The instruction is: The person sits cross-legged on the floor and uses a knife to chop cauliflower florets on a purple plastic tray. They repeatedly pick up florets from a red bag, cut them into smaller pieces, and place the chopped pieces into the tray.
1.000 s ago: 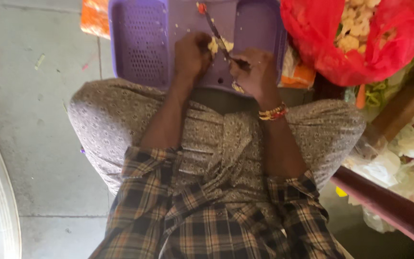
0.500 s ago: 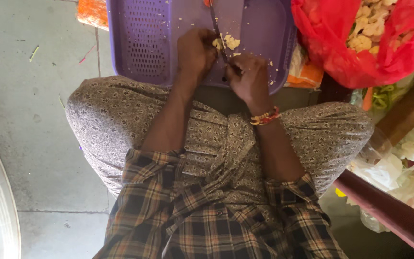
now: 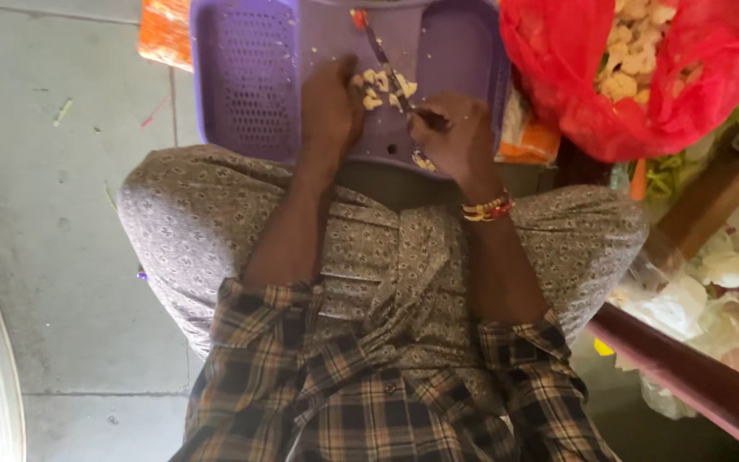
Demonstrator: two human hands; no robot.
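The person sits with knees apart, a purple plastic tray [image 3: 301, 51] lying in front of the lap on the grey floor [image 3: 44, 257]. The tray has a perforated section on its left side and a smooth section on its right.

The left hand [image 3: 331, 107] rests on the tray near its near edge, fingers curled down over small pale vegetable pieces [image 3: 380, 88] (they look like cauliflower bits, though that is hard to tell for sure); its grip is clenched on the pieces beneath it. The right hand [image 3: 455, 137] is just beside it, at the tray's near edge, its grip clenched around the handle of a knife [image 3: 387, 64]. The blade runs away from the hand, slanting toward the tray's far edge, and lies across the pale pieces between the two hands. A band of gold and red bangles [image 3: 487, 208] sits on the right wrist.

Beyond the tray's right edge a red plastic bag [image 3: 575, 77] stands open with more pale florets [image 3: 635, 51] inside. An orange packet [image 3: 164, 34] lies on the floor at the tray's far left corner. To the right, a dark wooden bar [image 3: 686, 376] crosses in front of clear bags of pale vegetables [image 3: 712, 291].
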